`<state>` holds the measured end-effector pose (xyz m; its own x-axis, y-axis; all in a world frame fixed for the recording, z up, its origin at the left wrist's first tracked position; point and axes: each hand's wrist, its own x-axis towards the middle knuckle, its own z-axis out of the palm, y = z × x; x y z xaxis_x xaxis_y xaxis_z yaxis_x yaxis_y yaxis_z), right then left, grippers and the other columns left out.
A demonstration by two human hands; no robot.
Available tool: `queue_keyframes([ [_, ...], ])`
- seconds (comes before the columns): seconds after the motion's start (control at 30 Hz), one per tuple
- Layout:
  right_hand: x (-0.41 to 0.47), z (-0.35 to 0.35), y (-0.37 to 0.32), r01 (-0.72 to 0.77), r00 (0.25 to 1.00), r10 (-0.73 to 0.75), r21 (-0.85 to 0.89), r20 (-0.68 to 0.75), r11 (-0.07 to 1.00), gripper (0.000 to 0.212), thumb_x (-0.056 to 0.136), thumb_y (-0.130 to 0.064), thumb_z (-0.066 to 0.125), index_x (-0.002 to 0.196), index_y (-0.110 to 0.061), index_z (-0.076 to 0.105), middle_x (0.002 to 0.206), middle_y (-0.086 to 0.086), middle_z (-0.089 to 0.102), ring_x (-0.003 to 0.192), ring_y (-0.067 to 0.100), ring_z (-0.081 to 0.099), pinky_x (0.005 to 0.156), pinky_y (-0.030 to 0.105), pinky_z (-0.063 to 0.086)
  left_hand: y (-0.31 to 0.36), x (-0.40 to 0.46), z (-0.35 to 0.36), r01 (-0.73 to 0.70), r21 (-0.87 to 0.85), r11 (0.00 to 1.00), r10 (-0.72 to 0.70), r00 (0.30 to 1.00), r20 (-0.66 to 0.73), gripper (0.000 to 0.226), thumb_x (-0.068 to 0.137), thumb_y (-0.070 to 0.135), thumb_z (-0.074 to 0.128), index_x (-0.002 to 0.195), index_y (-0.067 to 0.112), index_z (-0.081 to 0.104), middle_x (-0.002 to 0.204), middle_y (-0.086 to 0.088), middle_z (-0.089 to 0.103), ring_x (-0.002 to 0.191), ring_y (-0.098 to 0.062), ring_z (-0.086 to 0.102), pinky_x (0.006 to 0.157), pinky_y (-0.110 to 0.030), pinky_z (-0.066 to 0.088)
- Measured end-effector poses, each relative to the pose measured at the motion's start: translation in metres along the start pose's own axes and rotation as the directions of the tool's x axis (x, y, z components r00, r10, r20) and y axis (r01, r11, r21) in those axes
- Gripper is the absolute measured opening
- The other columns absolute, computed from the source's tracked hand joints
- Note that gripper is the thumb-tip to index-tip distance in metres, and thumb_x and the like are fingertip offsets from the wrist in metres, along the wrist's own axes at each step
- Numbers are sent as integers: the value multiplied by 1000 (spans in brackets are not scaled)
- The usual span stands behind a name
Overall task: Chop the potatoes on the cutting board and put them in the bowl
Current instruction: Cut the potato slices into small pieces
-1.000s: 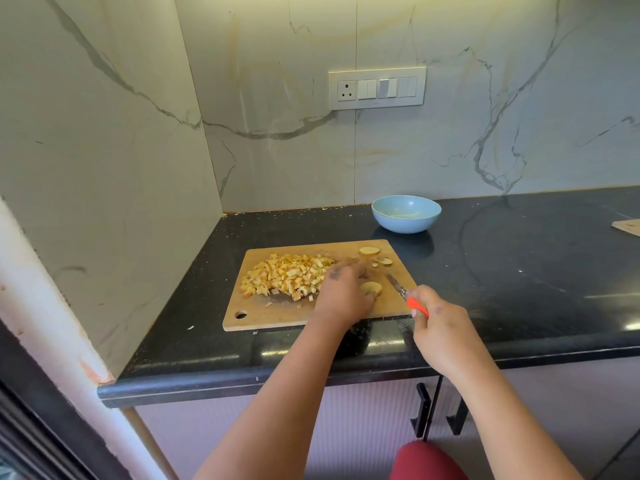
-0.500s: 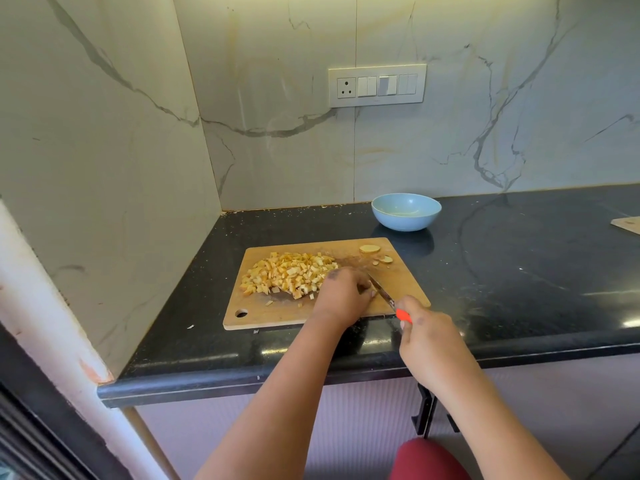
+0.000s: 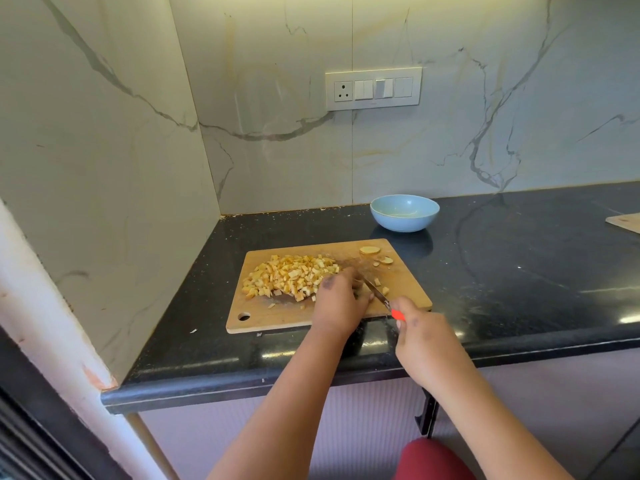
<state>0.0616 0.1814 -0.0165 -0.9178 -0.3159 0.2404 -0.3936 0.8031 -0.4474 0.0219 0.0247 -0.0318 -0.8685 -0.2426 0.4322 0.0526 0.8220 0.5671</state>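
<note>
A wooden cutting board (image 3: 277, 317) lies on the black counter. A heap of diced potato (image 3: 291, 277) covers its left half. Two potato slices (image 3: 370, 250) rest at its far right corner, and a few small cut bits (image 3: 381, 285) lie beside the blade. My left hand (image 3: 341, 299) presses down on a potato piece that it hides. My right hand (image 3: 420, 336) grips a red-handled knife (image 3: 382, 299), its blade angled against my left fingers. The light blue bowl (image 3: 404, 213) stands behind the board, with no potato visible in it.
Marble walls close the counter at the left and back, with a switch panel (image 3: 373, 88) on the back wall. The corner of another wooden board (image 3: 625, 222) shows at the far right. The counter's front edge (image 3: 311, 379) runs below my wrists.
My right hand has moved left and brought the knife in against my left hand. The potato piece seen by my left fingers is now covered, and small cut bits lie by the blade.
</note>
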Motion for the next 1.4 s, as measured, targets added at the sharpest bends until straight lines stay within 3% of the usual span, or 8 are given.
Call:
queue_keyframes([
  [0.17, 12, 4, -19, 26, 997, -8, -216, 80, 976, 44, 94, -3, 37, 134, -20, 36, 76, -1, 50, 64, 19, 50, 53, 29, 38, -2, 0, -1, 48, -11, 999, -48, 998, 37, 31, 90, 17, 66, 119, 12, 59, 106, 1, 70, 104, -20, 62, 91, -31, 48],
  [0.4, 15, 1, -6, -27, 1000, 28, 79, -8, 997, 34, 96, -8, 46, 125, -24, 51, 82, 2, 59, 65, 13, 52, 56, 29, 46, -5, -4, -2, 97, -81, 992, -97, 995, 10, 43, 86, 20, 72, 124, 16, 52, 98, 5, 71, 100, -17, 62, 90, -30, 48],
  [0.73, 20, -3, -19, -7, 994, 17, -91, 108, 996, 38, 90, -2, 45, 119, -26, 47, 77, -3, 53, 64, 14, 52, 51, 29, 44, -2, -4, -3, 153, -111, 982, -158, 987, -39, 47, 86, 17, 70, 128, 15, 49, 91, 6, 73, 98, -13, 64, 84, -18, 32],
  [0.83, 24, -15, -11, -75, 982, 80, -32, 172, 997, 37, 89, -5, 51, 117, -28, 53, 94, 0, 57, 79, 18, 58, 68, 32, 54, 0, -6, -4, 130, -92, 987, -134, 990, -43, 47, 86, 18, 70, 127, 14, 49, 91, 6, 72, 95, -14, 65, 87, -23, 43],
  [1.03, 19, -68, 41, -219, 926, 86, 338, 368, 915, 23, 97, -14, 54, 98, -34, 66, 62, -7, 48, 46, 7, 31, 40, 17, 22, -3, -5, 1, 98, -20, 995, -99, 992, -72, 33, 90, 13, 59, 122, 13, 52, 87, -1, 65, 103, -24, 55, 89, -36, 50],
  [1.2, 59, -57, 53, -206, 976, 112, 618, 188, 759, 20, 99, -18, 54, 109, -31, 64, 61, 2, 49, 47, 11, 29, 42, 23, 23, 7, -8, -3, -149, 120, 982, 158, 985, -71, 38, 89, 2, 45, 120, 8, 65, 120, -10, 66, 121, -31, 49, 100, -41, 43],
  [1.27, 74, -36, 49, -144, 989, 140, 625, 56, 767, 17, 99, -22, 54, 109, -32, 63, 65, 3, 53, 52, 13, 38, 48, 26, 30, 7, -10, 0, -360, 175, 916, 347, 933, 100, 44, 93, 23, 39, 132, 20, 60, 143, -5, 53, 138, -31, 35, 113, -49, 28],
  [1.4, 89, 2, 47, -68, 967, 203, 609, -156, 790, 18, 98, -24, 53, 108, -37, 61, 86, -3, 63, 81, 19, 58, 70, 30, 42, 13, -7, 5, -391, 416, 821, 185, 872, 454, 55, 101, 46, 14, 154, 35, 22, 165, 3, 4, 150, -27, -13, 111, -56, -22],
])
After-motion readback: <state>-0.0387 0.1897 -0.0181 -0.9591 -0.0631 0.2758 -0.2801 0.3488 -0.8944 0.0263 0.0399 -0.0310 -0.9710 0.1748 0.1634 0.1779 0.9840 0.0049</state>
